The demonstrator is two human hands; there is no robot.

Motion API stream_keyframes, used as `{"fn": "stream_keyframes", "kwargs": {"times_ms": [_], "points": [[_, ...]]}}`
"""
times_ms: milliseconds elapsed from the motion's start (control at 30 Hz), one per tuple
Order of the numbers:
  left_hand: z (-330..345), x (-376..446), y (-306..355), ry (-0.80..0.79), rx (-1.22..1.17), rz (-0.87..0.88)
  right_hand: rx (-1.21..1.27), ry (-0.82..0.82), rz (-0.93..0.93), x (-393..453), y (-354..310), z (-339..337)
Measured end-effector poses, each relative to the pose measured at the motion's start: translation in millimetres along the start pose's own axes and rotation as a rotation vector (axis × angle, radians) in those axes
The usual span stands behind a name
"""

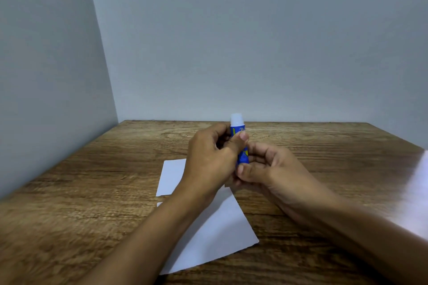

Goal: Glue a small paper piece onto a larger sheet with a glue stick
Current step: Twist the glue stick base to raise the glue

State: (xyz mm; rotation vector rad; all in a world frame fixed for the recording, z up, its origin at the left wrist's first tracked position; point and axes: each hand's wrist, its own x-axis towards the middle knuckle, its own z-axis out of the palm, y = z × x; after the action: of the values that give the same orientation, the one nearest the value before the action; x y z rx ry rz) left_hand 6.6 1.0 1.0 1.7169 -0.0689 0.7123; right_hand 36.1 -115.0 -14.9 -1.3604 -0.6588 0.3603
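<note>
In a corner formed by two plain grey-blue walls [254, 41] stands a wood-grain table [81, 203], its far edge flush to the back wall and its left edge running along the side wall. The head view shows the tabletop bare along the far strip, the left half and the right side.

Near the middle lie two white sheets. The small paper piece [172, 176] sits farther from the person; the larger sheet [215, 233] lies nearer, turned at an angle. A narrow gap of wood shows between their left corners; whether they touch further right is hidden by the forearms.

Above the sheets both hands hold a blue glue stick [240, 143] roughly upright, clear of the table. The left hand [208, 159] grips the upper barrel, thumb across the label. The right hand [264, 169] pinches the lower end between fingers and thumb. The white top end is exposed above the left fingers. A blurred pale patch shows at the right frame edge; unidentifiable.
</note>
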Motion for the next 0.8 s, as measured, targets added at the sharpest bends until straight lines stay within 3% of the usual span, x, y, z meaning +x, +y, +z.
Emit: {"fn": "stream_keyframes", "kwargs": {"times_ms": [800], "points": [[-2.0,1.9,-1.9,0.002,-0.026,0.005,0.014,0.011,0.011,1.4,-2.1,-0.2]]}}
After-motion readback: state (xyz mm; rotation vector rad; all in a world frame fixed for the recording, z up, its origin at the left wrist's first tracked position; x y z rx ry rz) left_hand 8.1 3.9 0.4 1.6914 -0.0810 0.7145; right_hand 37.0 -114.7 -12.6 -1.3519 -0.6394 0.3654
